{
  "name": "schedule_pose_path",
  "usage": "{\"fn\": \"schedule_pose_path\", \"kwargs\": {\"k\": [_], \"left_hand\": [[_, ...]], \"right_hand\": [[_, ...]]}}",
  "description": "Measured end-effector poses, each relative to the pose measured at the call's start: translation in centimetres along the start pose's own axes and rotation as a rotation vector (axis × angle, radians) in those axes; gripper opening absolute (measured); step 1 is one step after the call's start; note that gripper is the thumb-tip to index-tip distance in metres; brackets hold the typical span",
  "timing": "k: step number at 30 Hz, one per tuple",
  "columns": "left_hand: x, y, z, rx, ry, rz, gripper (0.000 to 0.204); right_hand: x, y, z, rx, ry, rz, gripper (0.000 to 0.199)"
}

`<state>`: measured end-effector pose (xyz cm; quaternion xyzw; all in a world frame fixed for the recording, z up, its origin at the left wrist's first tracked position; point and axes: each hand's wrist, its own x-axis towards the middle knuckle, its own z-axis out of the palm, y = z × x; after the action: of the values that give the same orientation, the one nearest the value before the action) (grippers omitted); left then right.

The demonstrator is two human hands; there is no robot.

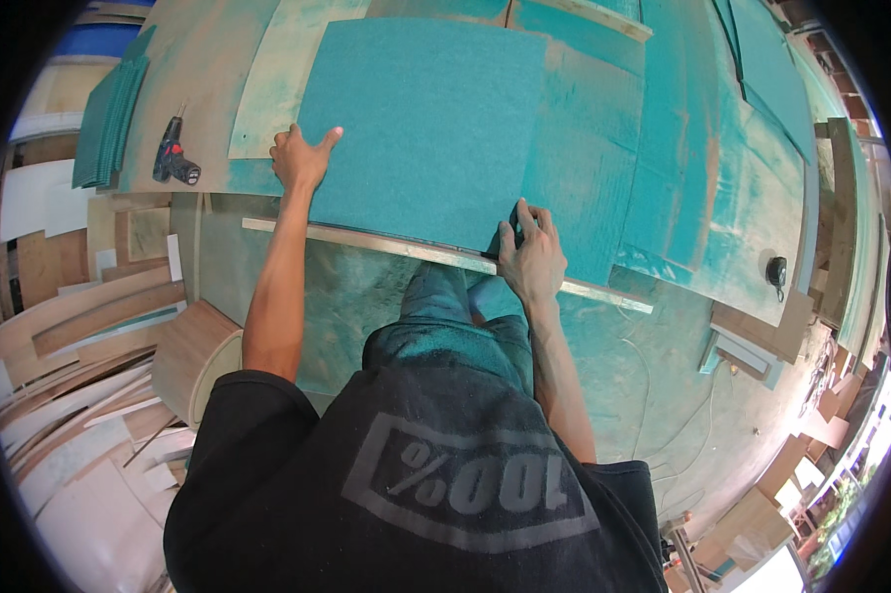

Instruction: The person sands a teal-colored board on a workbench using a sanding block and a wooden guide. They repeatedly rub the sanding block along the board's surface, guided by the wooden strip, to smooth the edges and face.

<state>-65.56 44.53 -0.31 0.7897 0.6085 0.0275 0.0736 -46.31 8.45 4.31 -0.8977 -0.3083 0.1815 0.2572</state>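
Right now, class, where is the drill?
In the head view, the drill lies at the upper left on the worktable, between the stack of teal panels and the left hand.

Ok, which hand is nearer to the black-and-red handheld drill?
The left: the left hand is to the right of the drill, at the left edge of the flat teal board; the right hand is farther off, at the board's near right corner.
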Motion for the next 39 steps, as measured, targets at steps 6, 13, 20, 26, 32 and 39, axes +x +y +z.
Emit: {"fn": "schedule_pose_path", "kwargs": {"k": [6, 13, 20, 26, 32, 39], "left_hand": [[0.0, 0.2, -0.3, 0.022, -0.017, 0.011, 0.109], [-0.4, 0.0, -0.5, 0.01, -0.036, 0.022, 0.112], [-0.9, 0.5, -1.0, 0.013, -0.039, 0.022, 0.111], [-1.0, 0.3, -1.1, 0.039, -0.057, 0.032, 0.108], [-0.8, -1.1, -1.3, 0.096, -0.085, 0.07, 0.105], [-5.2, 9.1, -3.1, 0.251, -0.139, 0.626, 0.095]], "right_hand": [[0.1, 0.4, 0.3, 0.014, 0.031, -0.021, 0.044], [0.0, 0.4, 0.4, 0.038, 0.066, -0.033, 0.044], [-0.1, 0.9, 0.6, 0.01, 0.074, -0.049, 0.045], [-0.1, 0.8, 0.3, -0.02, 0.073, -0.069, 0.045], [-0.2, 0.4, 0.3, 0.0, 0.095, -0.083, 0.045], [-1.5, 2.2, -1.0, -0.084, 0.037, -0.183, 0.082]]}}
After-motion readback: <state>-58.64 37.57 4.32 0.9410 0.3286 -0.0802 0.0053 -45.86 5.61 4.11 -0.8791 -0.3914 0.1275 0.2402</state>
